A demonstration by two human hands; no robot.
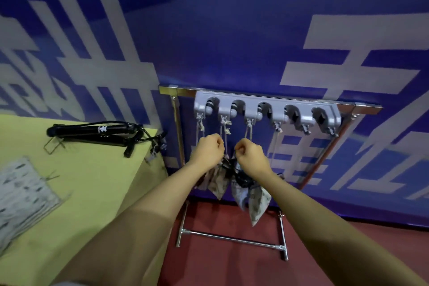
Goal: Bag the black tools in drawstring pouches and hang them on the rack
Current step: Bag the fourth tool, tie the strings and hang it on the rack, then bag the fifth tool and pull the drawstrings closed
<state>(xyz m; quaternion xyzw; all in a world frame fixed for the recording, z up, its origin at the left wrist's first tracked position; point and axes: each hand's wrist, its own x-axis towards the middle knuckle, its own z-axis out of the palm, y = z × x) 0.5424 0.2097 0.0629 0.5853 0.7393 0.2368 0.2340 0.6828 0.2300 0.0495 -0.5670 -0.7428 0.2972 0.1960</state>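
Observation:
A grey hook rack is mounted on a metal stand against the blue wall. Several patterned drawstring pouches hang from its hooks by pale cords. My left hand and my right hand are raised in front of the pouches, both with fingers curled, each pinching a cord of a pouch whose mouth shows something black. On the yellow table lie black tools with cables.
A stack of flat patterned pouches lies on the yellow table at the left. The stand's crossbar sits low on the red floor. Two right-hand hooks on the rack carry nothing.

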